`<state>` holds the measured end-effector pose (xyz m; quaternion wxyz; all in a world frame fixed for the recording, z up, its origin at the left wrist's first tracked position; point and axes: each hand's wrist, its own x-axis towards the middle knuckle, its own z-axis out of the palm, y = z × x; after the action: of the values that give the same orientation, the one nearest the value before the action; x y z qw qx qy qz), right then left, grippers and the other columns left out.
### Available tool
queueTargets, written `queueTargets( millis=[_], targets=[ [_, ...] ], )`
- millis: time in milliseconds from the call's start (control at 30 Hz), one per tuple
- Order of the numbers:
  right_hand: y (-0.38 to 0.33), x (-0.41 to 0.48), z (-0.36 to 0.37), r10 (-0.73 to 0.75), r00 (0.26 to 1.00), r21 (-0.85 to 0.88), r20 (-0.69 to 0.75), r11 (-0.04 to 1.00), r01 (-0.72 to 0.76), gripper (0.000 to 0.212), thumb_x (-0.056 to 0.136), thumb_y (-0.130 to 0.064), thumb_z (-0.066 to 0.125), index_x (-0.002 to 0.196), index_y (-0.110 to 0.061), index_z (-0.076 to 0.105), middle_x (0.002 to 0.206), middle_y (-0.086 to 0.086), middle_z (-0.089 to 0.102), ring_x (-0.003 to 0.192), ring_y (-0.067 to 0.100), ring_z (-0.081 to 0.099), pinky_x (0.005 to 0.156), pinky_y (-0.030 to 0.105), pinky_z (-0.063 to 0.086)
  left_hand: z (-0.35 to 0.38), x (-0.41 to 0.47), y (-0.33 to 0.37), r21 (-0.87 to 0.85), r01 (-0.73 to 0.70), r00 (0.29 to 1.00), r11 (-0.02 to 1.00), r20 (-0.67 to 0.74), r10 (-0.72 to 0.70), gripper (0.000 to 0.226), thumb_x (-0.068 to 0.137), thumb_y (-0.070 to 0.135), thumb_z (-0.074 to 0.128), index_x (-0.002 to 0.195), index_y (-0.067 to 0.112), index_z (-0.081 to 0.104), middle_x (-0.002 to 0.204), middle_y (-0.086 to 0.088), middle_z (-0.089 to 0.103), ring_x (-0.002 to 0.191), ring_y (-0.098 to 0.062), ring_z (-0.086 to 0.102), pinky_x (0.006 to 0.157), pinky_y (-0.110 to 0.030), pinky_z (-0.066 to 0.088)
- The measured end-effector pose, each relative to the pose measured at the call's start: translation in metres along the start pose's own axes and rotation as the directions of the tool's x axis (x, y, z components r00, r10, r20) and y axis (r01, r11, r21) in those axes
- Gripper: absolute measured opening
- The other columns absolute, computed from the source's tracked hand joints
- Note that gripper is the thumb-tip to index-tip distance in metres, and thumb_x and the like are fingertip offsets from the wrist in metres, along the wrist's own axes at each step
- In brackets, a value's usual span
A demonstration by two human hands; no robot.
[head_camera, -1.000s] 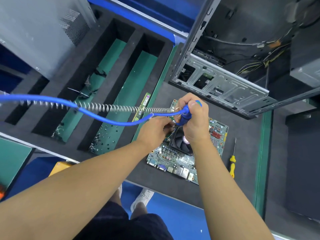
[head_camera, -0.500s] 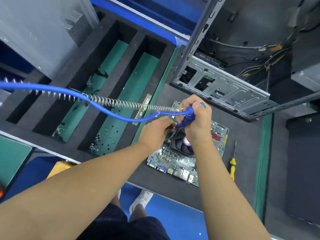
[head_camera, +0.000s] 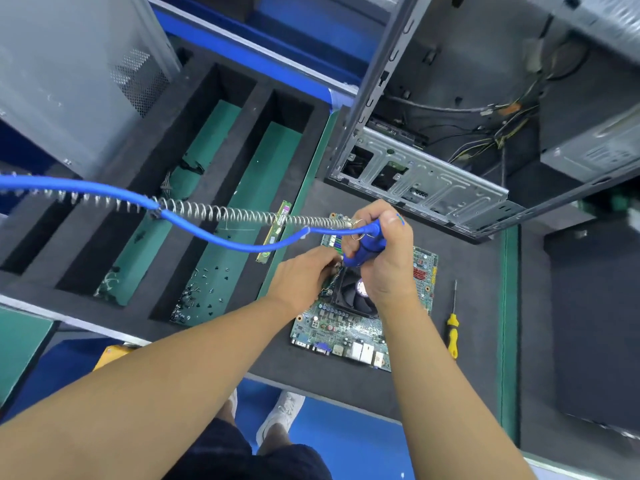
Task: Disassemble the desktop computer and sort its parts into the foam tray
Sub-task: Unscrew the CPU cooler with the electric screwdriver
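Motherboard [head_camera: 332, 323], green, rectangular and densely studded, with a square black fan [head_camera: 349, 299], lies flat near the bench's [head_camera: 346, 379] near edge, just right of the black foam tray [head_camera: 258, 98]. Right hand [head_camera: 384, 258] clamps a blue powered screwdriver [head_camera: 363, 251] over the fan. Left hand [head_camera: 304, 275] curls its fingers at the tip; its grip cannot be told.

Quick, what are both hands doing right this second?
Right hand: grips the blue power screwdriver.
Left hand: fingertips at the motherboard fan; grip cannot be told.

right hand [head_camera: 385, 261] gripping blue screwdriver [head_camera: 364, 250], motherboard [head_camera: 346, 329] beneath
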<state>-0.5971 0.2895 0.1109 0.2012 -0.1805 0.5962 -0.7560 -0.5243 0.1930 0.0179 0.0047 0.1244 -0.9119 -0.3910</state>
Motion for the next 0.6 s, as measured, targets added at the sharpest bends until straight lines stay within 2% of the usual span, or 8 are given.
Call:
queueTargets(
  millis=[100, 167, 233, 300, 367, 433, 500, 600],
  targets=[
    [-0.003, -0.019, 0.000, -0.011, 1.000, 0.007, 0.010, 1.000, 0.011, 0.028, 0.085, -0.047, 0.057, 0.071, -0.023, 0.060, 0.056, -0.004, 0.055, 0.045, 0.020, 0.046, 0.050, 0.029, 0.035, -0.001, 0.001, -0.005, -0.037, -0.007, 0.999, 0.999, 0.045, 0.009, 0.008, 0.098, 0.018, 0.053, 0.101, 0.019, 0.061, 0.091, 0.003, 0.063, 0.075, -0.018, 0.052, 0.069, -0.029, 0.045],
    [0.001, -0.032, 0.003, 0.010, 1.000, 0.002, -0.018, 1.000, -0.010, 0.025, 0.085, -0.041, 0.053, 0.069, -0.023, 0.061, 0.056, -0.003, 0.055, 0.045, 0.020, 0.046, 0.050, 0.028, 0.037, -0.006, -0.002, -0.005, -0.148, -0.073, 0.997, 0.986, 0.024, 0.077, 0.020, 0.099, 0.008, 0.049, 0.087, 0.023, 0.057, 0.086, 0.010, 0.057, 0.076, -0.005, 0.054, 0.079, -0.022, 0.048],
    [0.007, -0.039, 0.007, 0.030, 0.998, 0.019, -0.063, 0.999, -0.028, 0.026, 0.084, -0.039, 0.051, 0.068, -0.022, 0.061, 0.055, -0.001, 0.054, 0.045, 0.020, 0.044, 0.051, 0.032, 0.035, -0.013, -0.009, -0.007, -0.324, -0.107, 0.994, 0.940, -0.011, 0.110, 0.033, 0.099, 0.001, 0.044, 0.087, 0.030, 0.054, 0.096, 0.017, 0.055, 0.093, 0.004, 0.056, 0.091, -0.015, 0.044],
    [0.011, -0.040, 0.008, 0.019, 0.996, 0.026, -0.090, 1.000, -0.017, 0.026, 0.085, -0.039, 0.050, 0.069, -0.022, 0.061, 0.055, -0.001, 0.055, 0.046, 0.019, 0.045, 0.051, 0.031, 0.036, -0.017, -0.019, -0.014, -0.366, -0.018, 0.996, 0.930, 0.071, 0.047, 0.029, 0.101, 0.011, 0.039, 0.087, 0.034, 0.050, 0.098, 0.011, 0.054, 0.093, -0.013, 0.058, 0.091, -0.036, 0.048],
    [0.014, -0.037, 0.006, 0.005, 0.993, 0.025, -0.114, 1.000, -0.002, 0.026, 0.086, -0.040, 0.050, 0.070, -0.023, 0.062, 0.055, -0.002, 0.055, 0.046, 0.018, 0.046, 0.054, 0.028, 0.038, -0.018, -0.027, -0.021, -0.355, 0.053, 0.996, 0.933, 0.081, -0.026, 0.021, 0.097, 0.024, 0.035, 0.087, 0.026, 0.053, 0.091, 0.001, 0.054, 0.084, -0.028, 0.055, 0.083, -0.050, 0.048],
    [0.015, -0.035, 0.005, 0.009, 0.990, 0.022, -0.138, 1.000, -0.006, 0.028, 0.087, -0.041, 0.050, 0.070, -0.022, 0.061, 0.052, 0.000, 0.054, 0.046, 0.020, 0.046, 0.056, 0.029, 0.039, -0.018, -0.032, -0.025, -0.343, 0.039, 0.999, 0.939, 0.034, -0.029, 0.033, 0.094, 0.030, 0.034, 0.110, 0.012, 0.056, 0.114, -0.008, 0.054, 0.105, -0.029, 0.052, 0.099, -0.048, 0.043],
    [0.018, -0.034, 0.004, 0.015, 0.988, 0.024, -0.154, 1.000, -0.011, 0.029, 0.087, -0.042, 0.050, 0.070, -0.021, 0.060, 0.051, 0.002, 0.052, 0.047, 0.022, 0.044, 0.057, 0.030, 0.038, -0.017, -0.037, -0.025, -0.236, -0.060, 0.998, 0.970, -0.040, 0.052, 0.049, 0.093, 0.034, 0.038, 0.134, 0.008, 0.043, 0.139, -0.008, 0.042, 0.129, -0.025, 0.038, 0.115, -0.038, 0.028],
    [0.023, -0.034, 0.005, 0.034, 0.985, 0.027, -0.169, 0.999, -0.030, 0.028, 0.086, -0.041, 0.050, 0.071, -0.019, 0.060, 0.051, 0.004, 0.052, 0.047, 0.022, 0.044, 0.056, 0.032, 0.038, -0.015, -0.042, -0.027, -0.017, -0.113, 0.989, 0.994, -0.103, 0.110, 0.039, 0.089, 0.030, 0.046, 0.122, 0.009, 0.049, 0.121, -0.010, 0.050, 0.112, -0.031, 0.046, 0.102, -0.047, 0.039]
  ],
)
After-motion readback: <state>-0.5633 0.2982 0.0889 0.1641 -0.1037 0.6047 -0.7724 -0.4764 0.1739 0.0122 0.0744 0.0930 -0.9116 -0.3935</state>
